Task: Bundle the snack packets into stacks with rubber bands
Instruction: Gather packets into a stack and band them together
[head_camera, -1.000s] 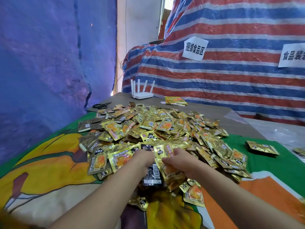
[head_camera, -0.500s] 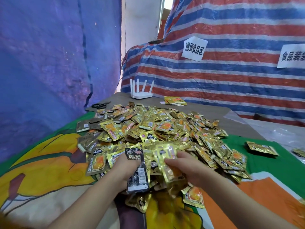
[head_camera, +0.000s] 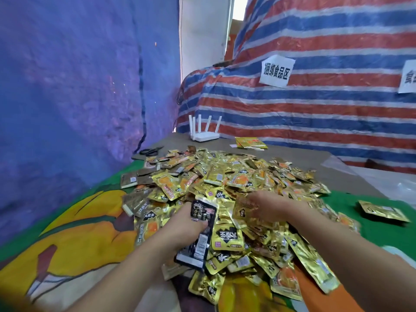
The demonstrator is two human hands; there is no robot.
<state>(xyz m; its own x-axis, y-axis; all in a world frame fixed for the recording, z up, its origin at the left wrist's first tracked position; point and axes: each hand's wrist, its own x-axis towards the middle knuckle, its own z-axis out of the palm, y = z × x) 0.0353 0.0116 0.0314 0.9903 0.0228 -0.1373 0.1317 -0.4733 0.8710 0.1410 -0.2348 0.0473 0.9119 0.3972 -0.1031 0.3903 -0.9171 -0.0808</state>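
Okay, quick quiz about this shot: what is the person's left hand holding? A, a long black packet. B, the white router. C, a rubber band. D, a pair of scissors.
A: the left hand grips a long black packet at the near edge of the gold packet pile, while the scissors and the white router lie untouched far back on the table.

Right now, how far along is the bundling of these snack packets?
Barely started. One stack lies apart on the green cloth at right; whether it is banded cannot be told. The left hand grips a dark packet, and the right hand reaches into the pile, which remains loose.
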